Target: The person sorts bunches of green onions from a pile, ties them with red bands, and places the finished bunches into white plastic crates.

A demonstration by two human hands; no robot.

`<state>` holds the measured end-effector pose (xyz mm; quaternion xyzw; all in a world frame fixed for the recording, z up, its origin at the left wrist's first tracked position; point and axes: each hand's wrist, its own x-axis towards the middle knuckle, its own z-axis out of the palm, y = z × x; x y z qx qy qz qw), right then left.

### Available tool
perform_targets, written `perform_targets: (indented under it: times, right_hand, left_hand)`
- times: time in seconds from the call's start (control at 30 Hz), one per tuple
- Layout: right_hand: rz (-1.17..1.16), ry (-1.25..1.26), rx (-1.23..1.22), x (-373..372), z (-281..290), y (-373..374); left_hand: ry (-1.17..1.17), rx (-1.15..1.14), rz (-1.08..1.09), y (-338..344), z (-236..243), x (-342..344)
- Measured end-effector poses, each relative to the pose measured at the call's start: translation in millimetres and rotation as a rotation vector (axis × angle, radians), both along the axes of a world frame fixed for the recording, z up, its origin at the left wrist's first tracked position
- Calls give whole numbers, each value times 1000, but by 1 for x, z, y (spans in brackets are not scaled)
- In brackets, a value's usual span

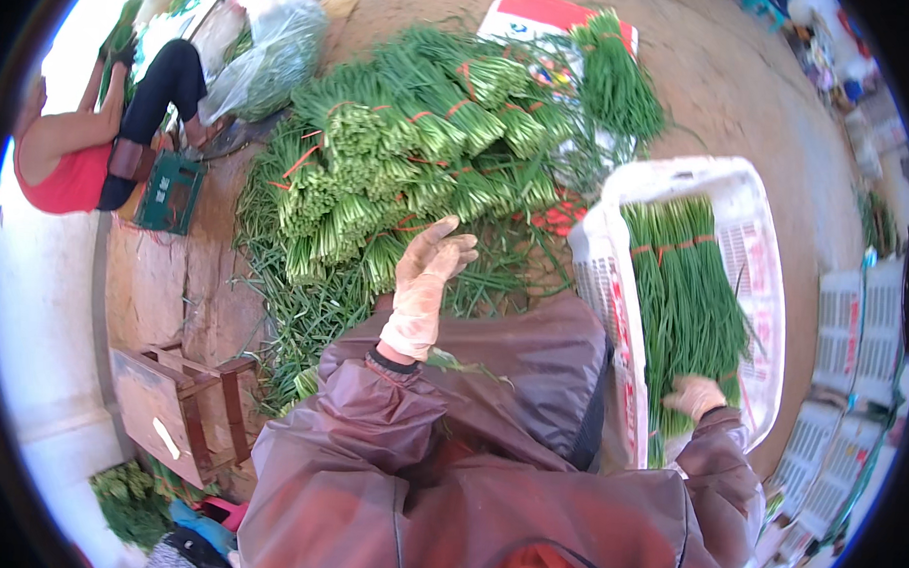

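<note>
Your left hand [430, 278] is up in front of the pile [379, 161], gloved, with the fingers a bit bent and apart. It looks like it holds nothing, and I can't tell if the fingertips touch the stalks behind them. Your right hand [696, 396], gloved too, is down in the basket, on the leaves at the end near you. Its fingers are partly hidden, so I can't tell if they pinch a bunch or just press on it.

Now go from left to right. Far left, another person [69, 145] sits by a green box [169, 192] and holds up some greens [121, 32]. Lower down is a wooden stool [170, 414]. Next comes the big pile of tied bunches on the floor, many with pale ends facing you. Past it, one bunch [622, 85] lies on a red and white sheet [524, 11]. On your right is the white basket [761, 255], with tied bunches [679, 292] side by side in it, pale ends away from you.

I think you are setting bunches straight in the basket. The next move likely calls for letting go gently with your right hand, then reaching to the pile for another bunch without bending the leaves.
</note>
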<state>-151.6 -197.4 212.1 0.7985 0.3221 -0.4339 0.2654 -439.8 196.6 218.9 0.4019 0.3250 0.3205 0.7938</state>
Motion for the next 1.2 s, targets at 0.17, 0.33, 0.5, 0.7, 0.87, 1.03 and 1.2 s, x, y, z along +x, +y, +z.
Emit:
perform_targets:
  times: [0.17, 0.33, 0.5, 0.7, 0.87, 1.03, 1.2]
  right_hand:
    - [-258, 38, 1118, 13, 51, 236]
    - [150, 170, 1045, -78, 47, 526]
    - [211, -77, 807, -196, 25, 688]
    - [317, -162, 775, -187, -50, 699]
    - [9, 383, 815, -113, -56, 593]
    - [-777, 1160, 838, -125, 14, 379]
    - [-965, 1181, 877, -165, 58, 250]
  left_hand:
    - [-166, -40, 264, 42, -4, 5]
    - [-93, -267, 640, 80, -31, -8]
    - [-188, -222, 837, 122, -19, -16]
    - [-195, -353, 819, 144, -13, -36]
    - [-16, -389, 812, 132, -36, -17]
    - [-477, -519, 240, 53, -48, -3]
    - [-700, -750, -307, -18, -29, -24]
